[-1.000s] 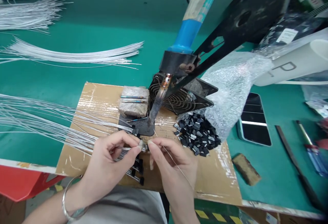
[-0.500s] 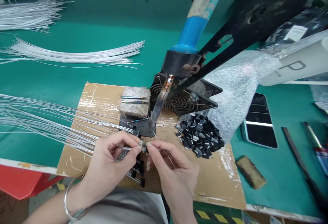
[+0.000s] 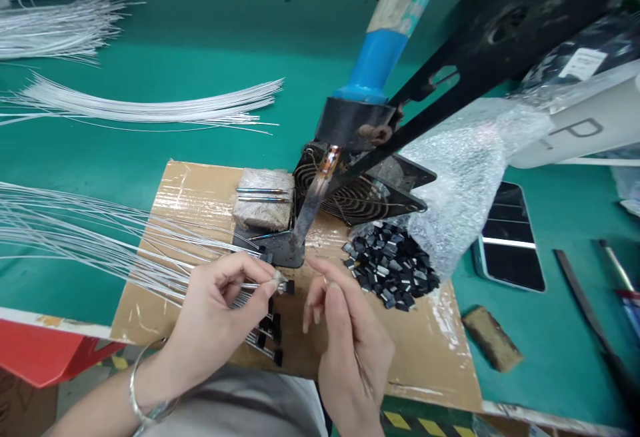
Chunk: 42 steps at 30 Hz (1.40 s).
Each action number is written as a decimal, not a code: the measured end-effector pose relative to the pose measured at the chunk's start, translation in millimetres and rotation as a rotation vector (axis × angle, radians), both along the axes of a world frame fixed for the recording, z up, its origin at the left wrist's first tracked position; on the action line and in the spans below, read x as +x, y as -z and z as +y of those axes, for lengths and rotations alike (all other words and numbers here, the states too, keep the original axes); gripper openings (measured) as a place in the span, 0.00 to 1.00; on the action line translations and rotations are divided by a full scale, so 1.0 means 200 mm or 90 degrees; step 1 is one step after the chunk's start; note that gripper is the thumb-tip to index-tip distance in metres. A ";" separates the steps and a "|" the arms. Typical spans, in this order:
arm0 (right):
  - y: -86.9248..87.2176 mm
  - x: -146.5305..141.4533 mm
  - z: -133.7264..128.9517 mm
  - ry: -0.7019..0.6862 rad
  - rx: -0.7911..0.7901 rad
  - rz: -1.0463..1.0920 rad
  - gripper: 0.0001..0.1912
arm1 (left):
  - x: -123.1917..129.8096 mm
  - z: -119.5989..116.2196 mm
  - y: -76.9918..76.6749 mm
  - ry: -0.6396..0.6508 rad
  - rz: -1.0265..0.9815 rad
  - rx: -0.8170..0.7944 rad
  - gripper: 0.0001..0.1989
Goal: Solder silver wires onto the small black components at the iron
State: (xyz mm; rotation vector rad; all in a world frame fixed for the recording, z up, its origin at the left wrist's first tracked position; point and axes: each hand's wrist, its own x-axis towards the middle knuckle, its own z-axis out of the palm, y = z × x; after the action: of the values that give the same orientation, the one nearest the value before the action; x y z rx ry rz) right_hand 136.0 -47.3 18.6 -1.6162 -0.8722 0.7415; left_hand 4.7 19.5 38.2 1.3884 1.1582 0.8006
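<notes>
Beside the right hand [image 3: 345, 330], a bubble-wrap bag [image 3: 460, 164] spills black chips [image 3: 393, 265] (loose).

Far of my hands the soldering iron [image 3: 320, 190] blocks; right, the black parts [image 3: 393, 267]; between them cardboard [image 3: 435, 350] stays free.

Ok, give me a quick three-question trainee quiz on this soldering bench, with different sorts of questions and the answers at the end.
1. True or false: the left hand pinches a thin white wire with a small black part at its end.
2. Multiple choice: the pile of black parts lies A) on the phone, B) on the taped cardboard at the mouth of the bubble-wrap bag, C) on the red stool.
3. Fill in: the blue-handled soldering iron points its tip down at a dark ____ on the cardboard.

Key: 1 true; 2 B; 3 plate.
</notes>
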 end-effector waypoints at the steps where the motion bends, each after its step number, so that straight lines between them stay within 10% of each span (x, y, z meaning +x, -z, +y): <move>1: 0.00 0.00 -0.01 0.004 -0.014 0.002 0.15 | 0.00 0.00 0.00 -0.003 0.001 0.000 0.06; 15: -0.01 0.09 0.02 -0.138 0.121 -0.026 0.09 | 0.02 0.06 0.00 -0.023 0.013 -0.019 0.05; 42: -0.11 0.06 0.09 -0.032 0.063 0.177 0.11 | 0.07 0.14 -0.07 -0.025 0.029 -0.019 0.05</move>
State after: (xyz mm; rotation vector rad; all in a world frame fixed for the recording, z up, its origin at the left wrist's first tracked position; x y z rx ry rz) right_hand 148.8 -28.5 41.1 -1.3689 -0.7374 0.9189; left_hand 18.8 46.7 51.8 1.3685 1.2316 0.7802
